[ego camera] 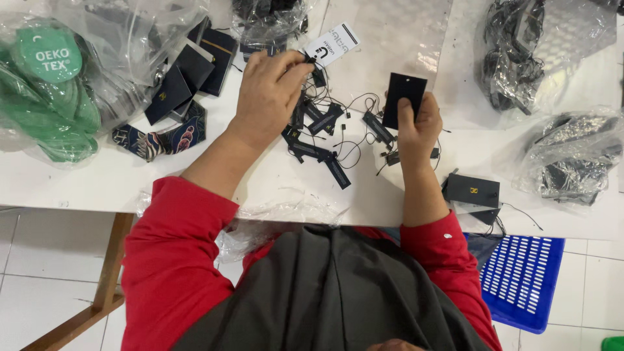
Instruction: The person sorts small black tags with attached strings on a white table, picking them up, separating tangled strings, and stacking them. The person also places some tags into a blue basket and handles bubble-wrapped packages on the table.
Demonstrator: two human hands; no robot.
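My right hand (416, 127) holds a dark rectangular card tag (403, 97) upright above the white table (78, 179). My left hand (270, 91) reaches further back and pinches a white printed tag (333, 44) at its lower corner. Between the two hands lies a loose pile of small black string tags (325, 140) with thin black cords. Both sleeves are red.
A clear bag of round green tags (49, 91) sits at the far left, with dark card tags (188, 68) and a patterned fabric strip (159, 140) beside it. Plastic bags of black items (572, 162) lie at the right. A small stack of dark cards (472, 192) is near my right wrist. A blue crate (523, 279) stands below.
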